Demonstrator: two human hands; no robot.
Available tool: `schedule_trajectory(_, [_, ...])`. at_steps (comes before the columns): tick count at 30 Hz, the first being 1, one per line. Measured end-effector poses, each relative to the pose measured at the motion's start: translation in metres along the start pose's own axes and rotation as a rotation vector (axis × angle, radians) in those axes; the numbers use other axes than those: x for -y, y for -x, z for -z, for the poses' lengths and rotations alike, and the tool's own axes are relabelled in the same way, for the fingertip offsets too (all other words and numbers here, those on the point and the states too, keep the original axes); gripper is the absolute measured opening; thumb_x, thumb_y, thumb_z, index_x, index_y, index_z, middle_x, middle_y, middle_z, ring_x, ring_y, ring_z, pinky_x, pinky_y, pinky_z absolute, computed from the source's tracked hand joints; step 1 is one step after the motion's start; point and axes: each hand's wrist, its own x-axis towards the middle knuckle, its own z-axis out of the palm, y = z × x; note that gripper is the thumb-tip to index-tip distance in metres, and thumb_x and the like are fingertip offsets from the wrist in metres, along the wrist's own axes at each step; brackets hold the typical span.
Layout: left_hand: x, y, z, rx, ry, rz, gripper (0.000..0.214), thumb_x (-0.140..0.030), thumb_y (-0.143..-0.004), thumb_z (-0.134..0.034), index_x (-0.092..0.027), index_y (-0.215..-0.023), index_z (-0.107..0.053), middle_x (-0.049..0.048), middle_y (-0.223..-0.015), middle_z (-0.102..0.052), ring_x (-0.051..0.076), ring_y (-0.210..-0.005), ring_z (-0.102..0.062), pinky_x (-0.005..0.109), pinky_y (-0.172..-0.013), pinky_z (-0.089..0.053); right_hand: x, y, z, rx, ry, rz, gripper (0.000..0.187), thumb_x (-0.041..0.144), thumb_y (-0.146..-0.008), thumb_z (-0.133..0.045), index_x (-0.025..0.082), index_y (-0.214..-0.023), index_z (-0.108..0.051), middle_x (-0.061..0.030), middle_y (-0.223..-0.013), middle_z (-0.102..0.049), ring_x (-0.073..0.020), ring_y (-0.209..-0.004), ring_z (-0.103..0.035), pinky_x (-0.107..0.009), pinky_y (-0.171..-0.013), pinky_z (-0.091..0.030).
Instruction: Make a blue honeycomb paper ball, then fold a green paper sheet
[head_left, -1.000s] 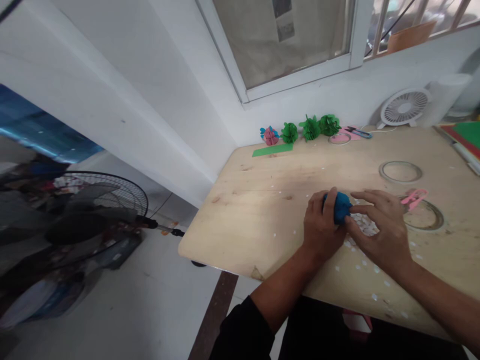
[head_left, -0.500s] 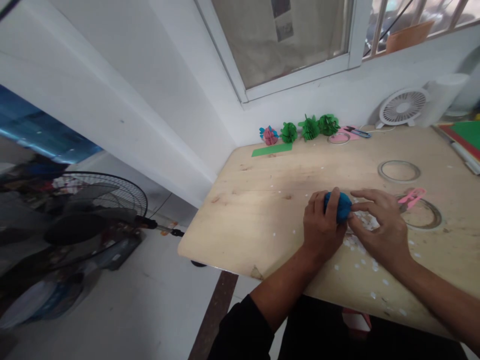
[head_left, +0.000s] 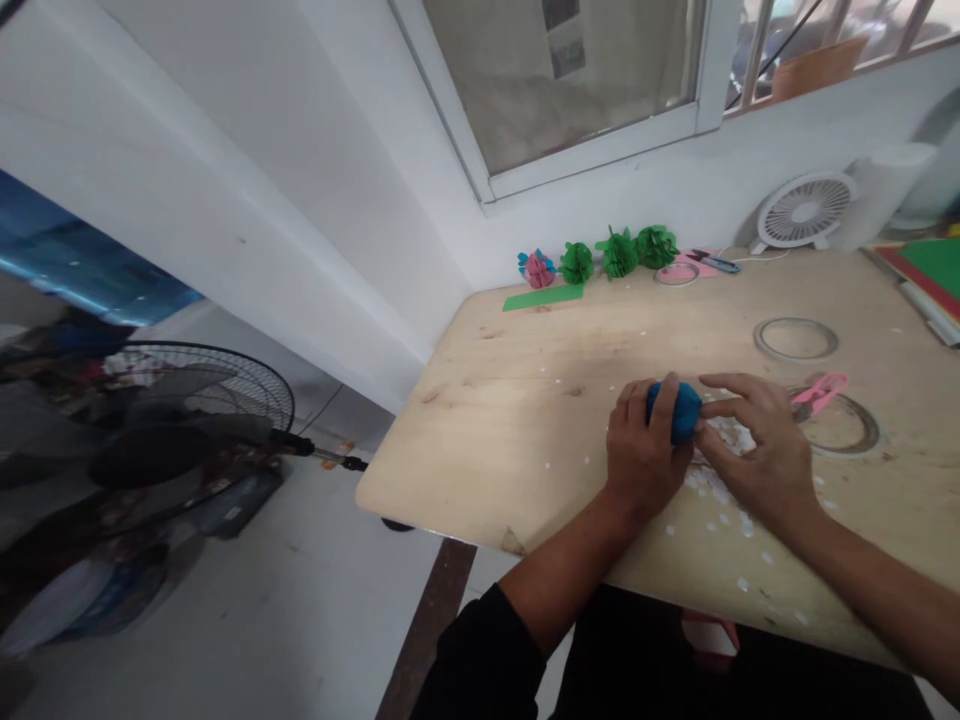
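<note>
Currently clasping blue ball (head_left: 684, 413) in left grip (head_left: 639, 452), pinching its edge with right grip (head_left: 772, 462). Avoid over-squeezing: could crush it. Keep off white scraps (head_left: 712, 486) below right grip: could cling.

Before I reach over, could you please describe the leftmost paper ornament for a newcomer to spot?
Find the wooden table, then the row of paper ornaments along its far edge. The leftmost ornament is pink with blue; the other three are green.

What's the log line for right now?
left hand: holding blue ball; right hand: touching ball; white scraps: on table; green puffs: by wall
</note>
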Motion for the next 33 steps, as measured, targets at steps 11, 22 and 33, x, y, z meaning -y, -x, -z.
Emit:
schedule_trajectory(11, [0.005,0.0,0.002,-0.088,0.116,0.109,0.077,-0.041,-0.091,-0.064,-0.019,-0.152,-0.023,0.0176,-0.131,-0.059,0.03,-0.122,-0.058,0.051,-0.1,-0.052,0.004,-0.001,0.002,0.03,-0.1,-0.027,0.013,0.028,-0.09,-0.058,0.024,-0.1,-0.065,-0.0087,-0.107,-0.07,-0.0285,-0.105,-0.065,-0.054,-0.099,-0.046])
schedule_trajectory(22, [0.006,0.004,-0.004,0.014,0.221,0.234,0.093,-0.046,-0.083,-0.072,-0.021,-0.155,-0.019,0.0176,-0.132,-0.058,0.032,-0.121,-0.058,0.053,-0.098,-0.052,0.0,0.003,-0.002,0.068,-0.061,-0.106,0.02,0.037,-0.09,-0.059,0.025,-0.105,-0.064,-0.0073,-0.105,-0.071,-0.0278,-0.099,-0.067,-0.044,-0.085,-0.053])
schedule_trajectory(33, [0.01,0.004,0.004,0.153,0.468,0.305,0.098,-0.046,-0.076,-0.078,-0.023,-0.153,-0.024,0.0186,-0.145,-0.05,0.034,-0.13,-0.053,0.053,-0.102,-0.05,-0.013,0.002,0.001,0.071,-0.02,-0.167,0.025,0.035,-0.089,-0.058,0.024,-0.111,-0.065,-0.0071,-0.108,-0.072,-0.027,-0.098,-0.068,-0.042,-0.082,-0.053])
